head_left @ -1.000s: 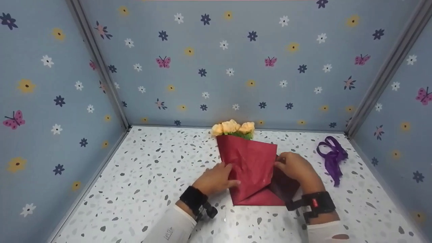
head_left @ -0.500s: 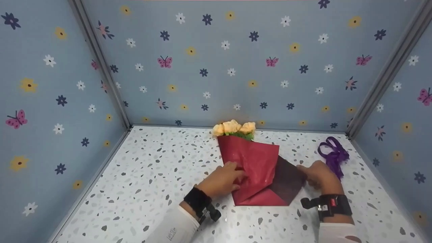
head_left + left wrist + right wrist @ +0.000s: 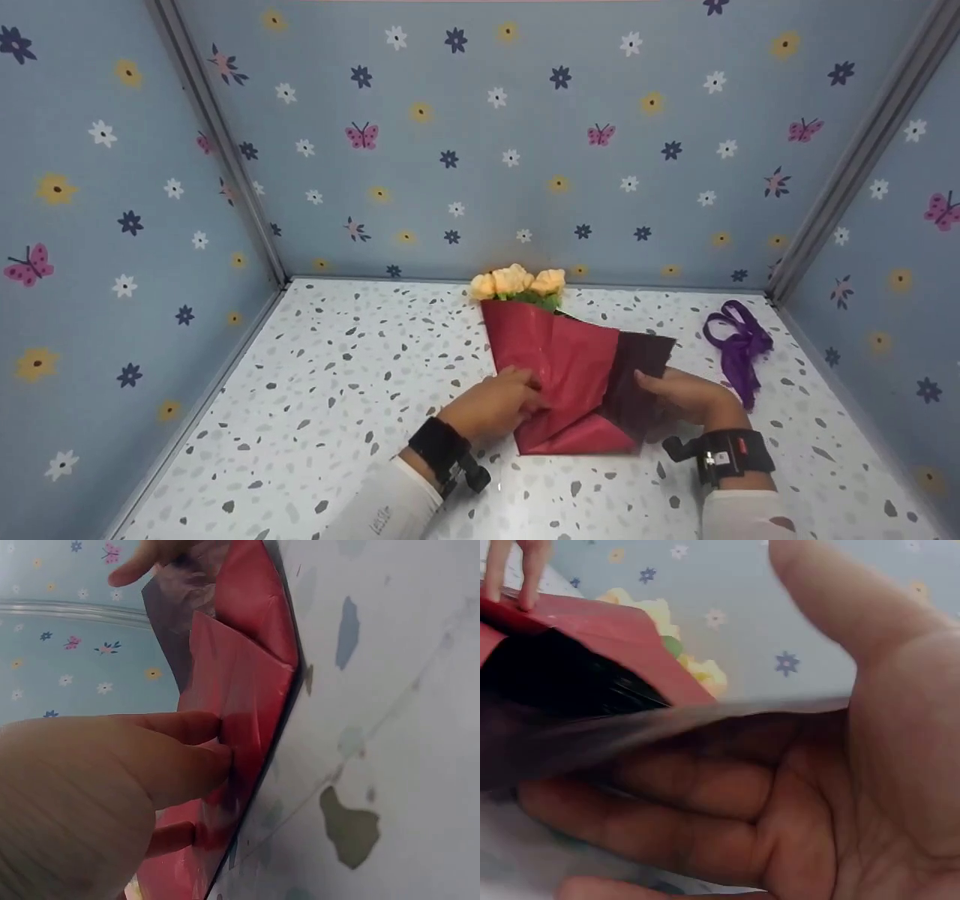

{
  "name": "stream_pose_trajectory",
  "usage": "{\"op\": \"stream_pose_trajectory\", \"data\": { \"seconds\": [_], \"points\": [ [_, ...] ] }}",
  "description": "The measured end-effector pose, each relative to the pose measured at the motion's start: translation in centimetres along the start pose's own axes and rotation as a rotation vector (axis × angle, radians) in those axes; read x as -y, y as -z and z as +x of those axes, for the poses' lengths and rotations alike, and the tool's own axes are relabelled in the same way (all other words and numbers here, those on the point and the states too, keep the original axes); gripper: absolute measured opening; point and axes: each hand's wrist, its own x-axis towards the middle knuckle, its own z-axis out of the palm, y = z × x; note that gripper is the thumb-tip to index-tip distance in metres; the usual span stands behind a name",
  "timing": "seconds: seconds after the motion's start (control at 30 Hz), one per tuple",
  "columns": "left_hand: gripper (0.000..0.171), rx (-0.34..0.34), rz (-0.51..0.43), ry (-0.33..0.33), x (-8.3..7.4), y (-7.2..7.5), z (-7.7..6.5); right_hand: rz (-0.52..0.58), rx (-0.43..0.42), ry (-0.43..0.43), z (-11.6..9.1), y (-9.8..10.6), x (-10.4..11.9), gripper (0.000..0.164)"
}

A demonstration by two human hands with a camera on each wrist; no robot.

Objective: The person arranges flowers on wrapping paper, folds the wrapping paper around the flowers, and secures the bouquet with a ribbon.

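A bunch of pale orange flowers (image 3: 517, 280) lies wrapped in red wrapping paper (image 3: 574, 360), blooms showing past its upper edge. My left hand (image 3: 487, 407) presses its fingertips on the red paper's front, as the left wrist view also shows. On the right, a flap with a dark inner side (image 3: 634, 367) is raised off the table. My right hand (image 3: 690, 396) supports that flap from behind; in the right wrist view its straight fingers (image 3: 667, 832) lie beneath the sheet, the thumb apart above. The stems are hidden by the paper.
A purple ribbon (image 3: 739, 349) lies looped at the right, beyond my right hand. The speckled white table (image 3: 360, 360) is bounded by blue flower-patterned panels (image 3: 510, 150) at the back and both sides.
My right hand moved right along the dark flap, then back left and under it, lifting it toward the bouquet. The left hand shifted slightly on the red paper.
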Motion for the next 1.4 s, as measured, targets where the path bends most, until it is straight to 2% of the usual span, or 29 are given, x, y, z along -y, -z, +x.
{"op": "stream_pose_trajectory", "data": {
  "seconds": [0.13, 0.2, 0.23, 0.33, 0.4, 0.47, 0.53, 0.63, 0.7, 0.83, 0.93, 1.0, 1.1, 1.17, 1.33, 1.4],
  "points": [
    [0.031, 0.002, -0.013, -0.014, -0.1, 0.1, 0.0, 0.085, 0.093, 0.059, 0.8, -1.0, 0.2, 0.052],
    [0.030, 0.010, -0.003, -0.029, -0.2, 0.1, 0.0, 0.111, 0.158, 0.118, 1.0, -1.0, 0.4, 0.052],
    [0.031, 0.012, 0.001, -0.036, -0.2, 0.0, 0.0, 0.123, 0.202, 0.160, 1.1, -0.9, 0.4, 0.054],
    [0.036, 0.016, 0.017, -0.053, -0.3, 0.0, 0.1, 0.177, 0.406, 0.325, 1.5, -0.6, 0.4, 0.065],
    [0.039, 0.015, 0.000, -0.036, -0.3, 0.0, 0.0, 0.223, 0.513, 0.411, 2.1, -0.7, 0.3, 0.071],
    [0.042, 0.012, -0.009, -0.025, -0.4, 0.0, 0.0, 0.254, 0.592, 0.447, 2.7, -1.0, 0.4, 0.074],
    [0.043, 0.005, -0.009, -0.014, -0.4, 0.0, -0.1, 0.272, 0.605, 0.450, 3.1, -1.5, 0.5, 0.069],
    [0.042, -0.007, 0.000, -0.005, -0.4, 0.1, -0.2, 0.217, 0.550, 0.414, 3.4, -2.3, 0.9, 0.053],
    [0.042, -0.009, 0.004, 0.004, -0.4, 0.1, -0.2, 0.142, 0.448, 0.362, 3.6, -3.0, 1.2, 0.050],
    [0.042, 0.002, -0.001, 0.013, -0.2, 0.1, -0.2, -0.079, 0.217, 0.231, 4.2, -4.5, 1.8, 0.043],
    [0.043, 0.008, 0.006, 0.008, -0.1, 0.1, -0.1, -0.180, 0.128, 0.185, 4.7, -5.4, 2.2, 0.036],
    [0.040, 0.006, 0.009, 0.010, -0.1, 0.0, 0.0, -0.212, 0.095, 0.178, 4.9, -6.0, 2.4, 0.035],
    [0.024, -0.008, 0.021, 0.017, 0.0, 0.0, 0.1, -0.263, 0.070, 0.197, 5.4, -6.8, 2.8, 0.032],
    [0.016, -0.007, -0.005, 0.035, 0.1, -0.1, 0.2, -0.311, 0.061, 0.210, 5.8, -7.3, 3.1, 0.030],
    [0.020, 0.005, -0.134, 0.084, 0.3, -0.2, 0.1, -0.433, 0.097, 0.256, 6.5, -8.2, 3.4, 0.030],
    [0.024, -0.010, -0.173, 0.102, 0.6, -0.1, 0.1, -0.464, 0.108, 0.266, 6.6, -8.5, 3.5, 0.031]
  ]
}}
